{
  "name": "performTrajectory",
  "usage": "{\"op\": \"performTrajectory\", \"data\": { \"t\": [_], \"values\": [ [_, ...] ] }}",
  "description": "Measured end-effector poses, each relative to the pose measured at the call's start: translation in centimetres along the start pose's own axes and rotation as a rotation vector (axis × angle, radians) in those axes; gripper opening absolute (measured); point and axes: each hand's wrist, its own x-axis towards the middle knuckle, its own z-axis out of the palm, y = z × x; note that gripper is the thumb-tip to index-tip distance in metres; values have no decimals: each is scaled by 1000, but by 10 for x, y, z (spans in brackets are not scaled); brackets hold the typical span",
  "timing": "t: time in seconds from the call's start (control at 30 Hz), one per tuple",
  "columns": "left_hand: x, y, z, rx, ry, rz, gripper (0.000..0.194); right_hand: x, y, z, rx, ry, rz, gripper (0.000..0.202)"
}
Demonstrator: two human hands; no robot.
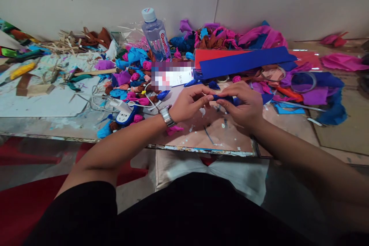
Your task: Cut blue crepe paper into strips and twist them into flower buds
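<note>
A strip of dark blue crepe paper [236,101] is held between my two hands above the table's front part. My left hand [192,102], with a metal watch on its wrist, pinches the strip's left end between thumb and fingertips. Close against it, my right hand [244,102] grips the same paper, and part of the strip shows behind its fingers. Beyond the hands lies a long flat piece of blue paper [245,62] on top of a red sheet [215,54]. A phone [183,77] with a lit screen rests just past my left hand.
Crumpled paper roses [135,77] in pink, blue and brown pile up left of centre, around a water bottle [157,38]. A power strip [126,115] with cables sits near the front edge. Tape rolls [303,82] lie at right; a yellow cutter [22,70] is far left.
</note>
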Motion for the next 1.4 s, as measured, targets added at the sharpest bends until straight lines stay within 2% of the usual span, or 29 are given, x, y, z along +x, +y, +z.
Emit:
{"op": "performTrajectory", "data": {
  "t": [0.4, 0.63, 0.83, 0.97, 1.17, 1.4],
  "values": [
    [-3, 4, 1, 93, 18, 81, 39, -2, -4, -1, -29, -8, 20, 15],
    [0, 5, 0, 86, -43, 147, 30, -2, -1, 0, -19, -40, 10, 15],
    [-2, 4, 1, 80, -56, 46, 43, -2, 1, 0, -10, -19, -13, 11],
    [-4, 2, 3, 141, -25, 40, 41, -1, -3, 0, -14, -2, -16, 8],
    [-5, 3, 5, 50, -29, -19, 37, -1, -4, 2, 8, -4, -25, 6],
    [-2, -1, 4, -9, -35, -72, 42, -3, -4, 1, 28, 13, -3, 6]
  ]
}}
